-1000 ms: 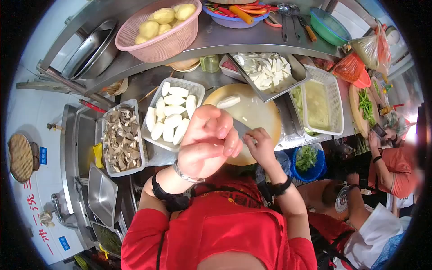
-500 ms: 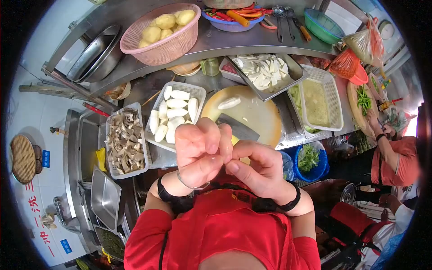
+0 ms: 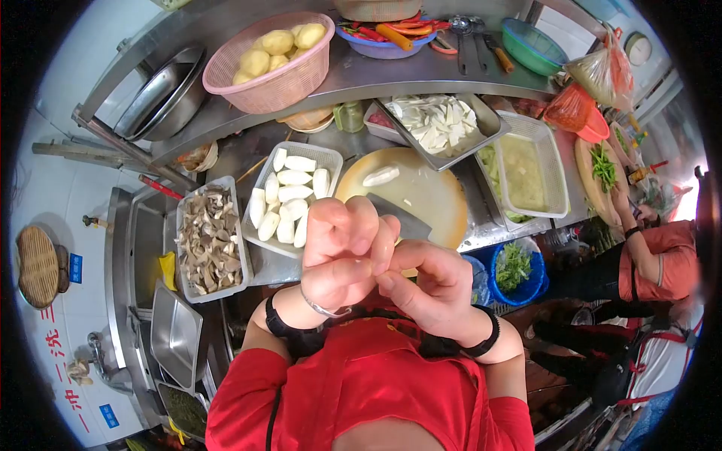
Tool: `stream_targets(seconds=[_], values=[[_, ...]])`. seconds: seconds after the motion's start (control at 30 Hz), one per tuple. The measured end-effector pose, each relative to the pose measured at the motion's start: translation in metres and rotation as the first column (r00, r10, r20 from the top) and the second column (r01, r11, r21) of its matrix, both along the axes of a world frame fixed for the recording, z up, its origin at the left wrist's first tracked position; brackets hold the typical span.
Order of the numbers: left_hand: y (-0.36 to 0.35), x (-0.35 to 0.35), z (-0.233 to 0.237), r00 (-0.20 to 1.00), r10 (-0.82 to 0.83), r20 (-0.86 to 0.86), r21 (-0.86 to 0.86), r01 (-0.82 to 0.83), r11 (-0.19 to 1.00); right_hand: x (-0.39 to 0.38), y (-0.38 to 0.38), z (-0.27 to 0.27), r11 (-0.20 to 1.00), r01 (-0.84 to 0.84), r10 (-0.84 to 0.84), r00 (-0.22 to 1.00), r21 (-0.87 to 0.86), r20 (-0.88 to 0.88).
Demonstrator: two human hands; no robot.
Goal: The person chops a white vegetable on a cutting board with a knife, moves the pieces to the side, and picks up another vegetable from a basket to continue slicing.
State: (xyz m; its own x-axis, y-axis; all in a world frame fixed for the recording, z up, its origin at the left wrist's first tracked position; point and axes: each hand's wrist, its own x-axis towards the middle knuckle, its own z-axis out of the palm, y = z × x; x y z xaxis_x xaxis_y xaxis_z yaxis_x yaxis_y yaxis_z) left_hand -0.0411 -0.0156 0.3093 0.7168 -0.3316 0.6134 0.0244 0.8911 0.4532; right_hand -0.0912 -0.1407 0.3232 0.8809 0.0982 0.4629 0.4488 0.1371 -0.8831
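Curling into a loose fist, the left hand [image 3: 342, 255] is showing nothing inside it. The right hand [image 3: 432, 289] is pressing its bent fingertips against the left's fingers. Whether anything small is sitting pinched between them, I cannot tell. Both hands are hovering close to the chest, over the near edge of the counter.

Just behind them, the cleaver [image 3: 398, 216] is lying flat on the round board [image 3: 432, 197], untouched, with one white piece [image 3: 380, 176] resting farther back on it.

Left of the board, a white basket [image 3: 314, 146] is holding peeled white chunks, and beside it a tray [image 3: 179, 240] is holding mushrooms [image 3: 207, 240]. Behind the board, a steel tray [image 3: 492, 128] is carrying thin white slices. To the right, another white basket [image 3: 562, 180] is holding something pale yellow-green. Below the counter edge, a blue bucket [image 3: 526, 289] is holding greens.

On the shelf above, a pink basket [image 3: 278, 86] is holding potatoes [image 3: 274, 43], and a blue bowl [image 3: 383, 49] is carrying red chillies.
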Motion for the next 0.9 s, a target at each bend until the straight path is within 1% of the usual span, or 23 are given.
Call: stream_targets(seconds=[0.2, 0.27, 0.4, 0.47, 0.5, 0.57, 0.6, 0.67, 0.7, 0.77, 0.8, 0.87, 0.9], values=[[0.001, -0.001, 0.002, 1.000, -0.016, -0.001, 0.011, 0.016, 1.000, -0.003, 0.000, -0.003, 1.000, -0.006, 0.006, 1.000, 0.009, -0.021], [0.001, 0.000, 0.000, 0.999, -0.030, 0.026, 0.010, 0.030, 1.000, -0.004, 0.000, -0.003, 1.000, -0.004, 0.004, 0.999, -0.007, -0.046], [0.002, 0.002, 0.000, 0.998, -0.062, 0.032, 0.003, 0.062, 0.998, -0.005, 0.002, -0.003, 1.000, 0.001, -0.001, 0.999, 0.014, -0.039], [0.003, 0.002, 0.000, 0.996, -0.093, 0.007, -0.003, 0.093, 0.996, -0.005, 0.003, -0.003, 1.000, 0.008, -0.007, 0.998, 0.016, -0.067], [0.003, 0.002, -0.001, 0.996, -0.092, 0.007, -0.003, 0.092, 0.996, -0.005, 0.003, -0.002, 1.000, 0.007, -0.006, 0.998, 0.016, -0.067], [0.004, 0.003, -0.002, 0.997, -0.079, 0.020, -0.008, 0.079, 0.997, -0.006, 0.001, -0.001, 1.000, -0.024, 0.025, 0.990, 0.014, -0.142], [0.004, 0.004, -0.002, 0.997, -0.079, 0.021, -0.009, 0.079, 0.997, -0.006, 0.000, 0.000, 1.000, -0.024, 0.025, 0.990, 0.014, -0.141], [0.005, 0.005, -0.003, 0.989, 0.024, 0.145, 0.034, -0.029, 0.999, -0.005, -0.003, 0.001, 0.987, -0.110, 0.133, 0.970, 0.120, -0.202], [0.005, 0.005, -0.003, 0.989, 0.023, 0.147, 0.033, -0.028, 0.999, -0.004, -0.004, 0.001, 0.987, -0.109, 0.132, 0.971, 0.118, -0.201], [0.004, 0.005, -0.003, 0.955, 0.148, 0.256, 0.043, -0.164, 0.985, -0.002, -0.006, 0.000, 0.947, -0.200, 0.252, 0.948, 0.252, -0.194], [0.003, 0.004, -0.002, 0.955, 0.147, 0.257, 0.042, -0.163, 0.986, -0.001, -0.007, -0.001, 0.948, -0.199, 0.250, 0.949, 0.250, -0.193], [0.004, 0.002, 0.000, 0.921, 0.232, 0.315, 0.065, -0.264, 0.962, 0.000, -0.008, -0.002, 0.913, -0.266, 0.326, 0.931, 0.308, -0.163], [0.005, 0.002, -0.002, 0.921, 0.230, 0.315, 0.065, -0.263, 0.963, 0.001, -0.009, -0.003, 0.914, -0.265, 0.325, 0.932, 0.307, -0.164]])
